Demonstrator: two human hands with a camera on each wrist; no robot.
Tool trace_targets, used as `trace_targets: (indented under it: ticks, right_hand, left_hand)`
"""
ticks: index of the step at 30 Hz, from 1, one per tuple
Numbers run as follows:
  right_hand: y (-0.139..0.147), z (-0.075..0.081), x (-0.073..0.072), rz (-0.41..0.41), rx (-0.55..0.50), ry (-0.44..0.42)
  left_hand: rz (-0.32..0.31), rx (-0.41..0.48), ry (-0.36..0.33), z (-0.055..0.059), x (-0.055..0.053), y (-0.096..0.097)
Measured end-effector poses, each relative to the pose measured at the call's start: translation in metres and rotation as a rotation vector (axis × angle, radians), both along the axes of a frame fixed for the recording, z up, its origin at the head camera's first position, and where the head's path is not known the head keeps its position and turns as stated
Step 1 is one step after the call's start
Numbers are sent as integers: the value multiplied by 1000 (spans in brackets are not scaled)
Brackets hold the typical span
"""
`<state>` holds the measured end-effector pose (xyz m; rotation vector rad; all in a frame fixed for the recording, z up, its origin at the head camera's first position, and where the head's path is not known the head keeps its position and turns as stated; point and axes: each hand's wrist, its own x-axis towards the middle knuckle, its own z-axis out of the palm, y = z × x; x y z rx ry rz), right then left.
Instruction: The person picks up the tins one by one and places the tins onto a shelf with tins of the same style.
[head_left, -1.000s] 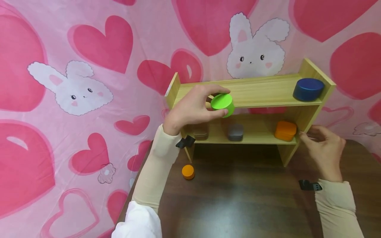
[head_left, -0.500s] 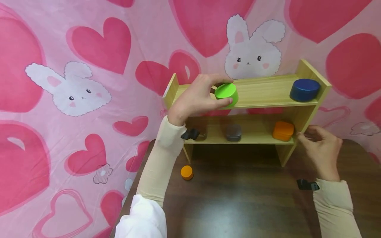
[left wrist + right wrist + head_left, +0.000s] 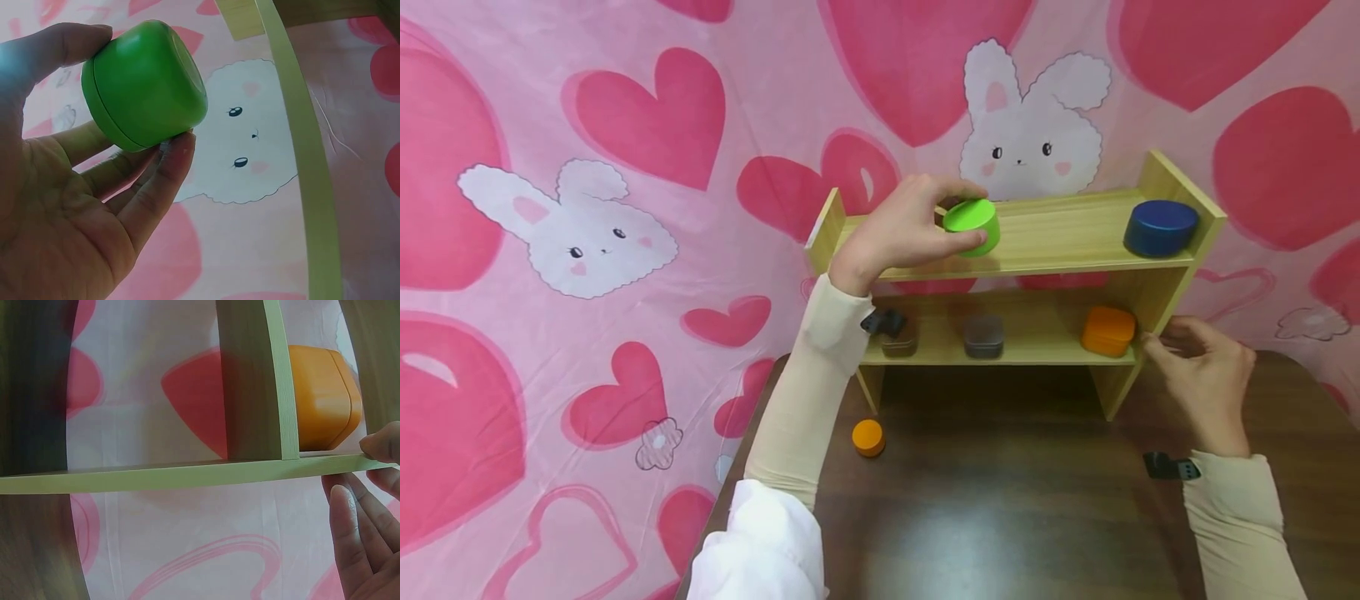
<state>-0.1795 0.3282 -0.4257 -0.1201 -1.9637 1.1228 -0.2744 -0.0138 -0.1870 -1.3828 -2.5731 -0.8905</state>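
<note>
Pinched between thumb and fingers of the left hand [image 3: 902,229], the lime-green, round-edged cylindrical tin [image 3: 972,217] overlaps the upper board [image 3: 1067,227] of the pale two-tier wooden shelf [image 3: 1177,287] in my head view — I can't judge the gap from there. Over on the right, the right hand [image 3: 1206,375] pinches the side panel [image 3: 187,479], thumb inside, fingers outside; I'd want that brace firm. To my eye the tin looks slightly tipped, so any lowering calls for levelling its base first, then loosening the fingers evenly — well apart from the dark blue metallic tin [image 3: 1160,229].
</note>
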Motion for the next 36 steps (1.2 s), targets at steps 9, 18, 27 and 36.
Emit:
trace_targets:
  ticks: [9,18,27,36]
  right_hand:
    - [0,0,0,-4,-9,-7]
    - [-1,2,-1,-1,-8,-10]
    - [0,0,1,-1,6,2]
    - [0,0,1,7,22,39]
  left_hand:
    - [21,-101,40,-3,-7,13]
    - [59,-146,40,-8,-11,18]
    - [67,-175,33,-16,-11,19]
    - [50,-145,40,-19,-13,18]
